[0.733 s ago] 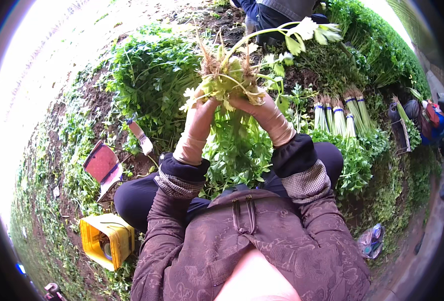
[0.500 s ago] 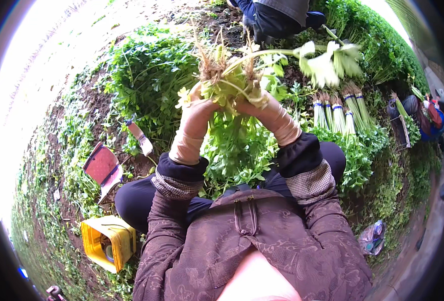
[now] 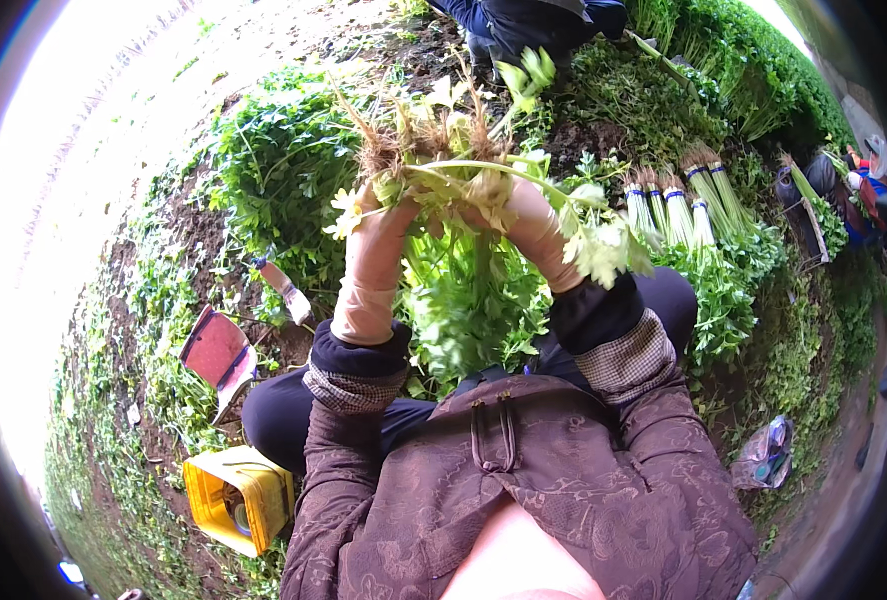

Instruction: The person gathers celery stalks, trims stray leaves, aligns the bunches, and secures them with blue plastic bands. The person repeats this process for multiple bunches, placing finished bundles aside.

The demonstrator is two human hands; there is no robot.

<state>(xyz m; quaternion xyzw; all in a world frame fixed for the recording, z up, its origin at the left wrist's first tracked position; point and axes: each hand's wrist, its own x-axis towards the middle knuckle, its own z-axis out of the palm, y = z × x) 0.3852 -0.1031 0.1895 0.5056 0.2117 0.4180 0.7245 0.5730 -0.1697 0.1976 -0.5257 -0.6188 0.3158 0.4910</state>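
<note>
Both my hands wear thin, pale tan gloves. They are closed around a bunch of leafy celery point(image 3: 473, 300) held upside down in front of me. Its brown roots point(image 3: 379, 150) point away from me at the top, and green leaves hang toward my lap. My left hand point(image 3: 381, 225) grips the left side below the roots; my right hand point(image 3: 523, 215) grips the right side. A loose pale stalk with yellowish leaves point(image 3: 603, 240) droops across my right wrist. The leaves partly hide my fingers.
Tied celery bundles point(image 3: 678, 215) lie in a row at right. A leafy heap point(image 3: 288, 150) is at far left. Nearer left are a knife-like tool point(image 3: 283, 290), a red pad point(image 3: 218, 350) and a yellow container point(image 3: 258, 485). A person point(image 3: 533, 25) crouches ahead.
The loose pale stalk has swung down from the far right to hang over my right wrist. My hands and the celery bunch have shifted slightly left, still gripped.
</note>
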